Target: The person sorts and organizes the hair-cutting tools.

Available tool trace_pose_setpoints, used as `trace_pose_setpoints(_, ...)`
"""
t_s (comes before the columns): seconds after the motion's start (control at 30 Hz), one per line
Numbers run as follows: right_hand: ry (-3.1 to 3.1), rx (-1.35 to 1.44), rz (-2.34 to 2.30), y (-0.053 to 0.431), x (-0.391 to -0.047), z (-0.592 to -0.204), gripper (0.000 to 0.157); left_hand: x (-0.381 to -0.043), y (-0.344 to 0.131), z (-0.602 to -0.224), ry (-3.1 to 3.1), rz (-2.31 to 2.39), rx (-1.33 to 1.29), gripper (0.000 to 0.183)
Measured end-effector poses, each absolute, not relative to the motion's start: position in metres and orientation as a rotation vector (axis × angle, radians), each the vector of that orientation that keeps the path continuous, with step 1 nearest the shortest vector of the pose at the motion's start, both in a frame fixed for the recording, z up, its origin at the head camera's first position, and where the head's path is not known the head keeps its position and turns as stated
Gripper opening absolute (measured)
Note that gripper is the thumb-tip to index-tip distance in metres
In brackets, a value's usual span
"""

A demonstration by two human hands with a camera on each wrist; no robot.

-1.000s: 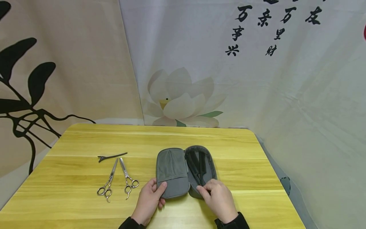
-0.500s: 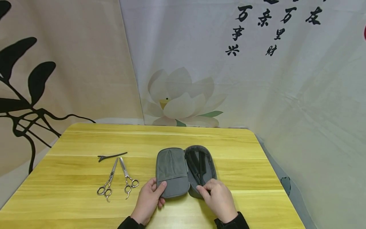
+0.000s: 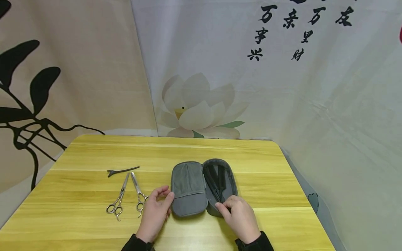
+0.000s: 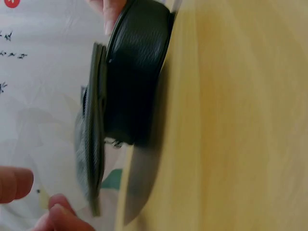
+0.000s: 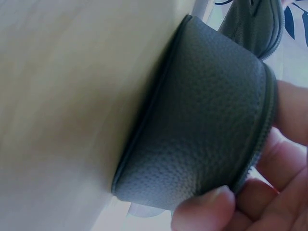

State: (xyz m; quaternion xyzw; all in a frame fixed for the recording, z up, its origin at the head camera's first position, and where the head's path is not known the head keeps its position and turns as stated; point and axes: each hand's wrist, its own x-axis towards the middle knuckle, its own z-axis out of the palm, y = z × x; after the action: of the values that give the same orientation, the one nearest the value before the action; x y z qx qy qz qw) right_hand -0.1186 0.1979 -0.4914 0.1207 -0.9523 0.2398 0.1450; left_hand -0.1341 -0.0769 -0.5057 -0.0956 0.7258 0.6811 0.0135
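A grey zip case (image 3: 188, 205) lies unzipped on the table, its flat lid with a pocket to the left and its deeper half to the right. My right hand (image 3: 241, 218) grips the near right rim of the deep half; in the right wrist view the thumb (image 5: 207, 209) presses the pebbled outer wall (image 5: 207, 110) and the fingers lie over the zipped edge. Just left of the lid is my left hand (image 3: 154, 212), fingers loosely bent; the left wrist view shows its fingertips (image 4: 60, 211) apart from the lid (image 4: 89, 159). Long black tools (image 3: 216, 179), one comb-like, lie inside the case.
Two pairs of scissors lie at left: one pair (image 3: 119, 200) stands out fully, while the other (image 3: 138, 190) has its handles partly behind my left hand. A black hair clip (image 3: 122, 171) lies beyond them. Printed cloth (image 3: 201, 69) hangs behind the table (image 3: 267, 237).
My left hand has let go of the lid and drawn back left, now overlapping one scissors handle. The right hand and the case look nearly unmoved.
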Motion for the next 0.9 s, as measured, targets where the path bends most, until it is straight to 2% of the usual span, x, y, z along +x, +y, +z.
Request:
trace_pose_setpoints(0.23,-2.757,0.351,0.696,0.199,-0.119,-0.491,0.027,-0.133,-0.097,-0.485,2.678,1.729,-0.115,0.042)
trace_pose_setpoints(0.4,-2.753,0.331,0.715,0.199,-0.118,-0.492,0.026,-0.14,-0.127,-0.472,3.027,1.205,0.054,0.046)
trace_pose_setpoints(0.6,-2.664,0.304,0.74,0.2,-0.118,-0.492,0.025,-0.168,-0.19,-0.473,3.269,0.723,0.208,0.052)
trace_pose_setpoints(0.77,-2.545,0.31,0.75,0.202,-0.118,-0.492,0.025,-0.197,-0.238,-0.486,3.344,0.446,0.224,0.047)
trace_pose_setpoints(0.9,-2.507,0.305,0.764,0.203,-0.119,-0.492,0.026,-0.21,-0.254,-0.493,3.331,0.268,0.275,0.037)
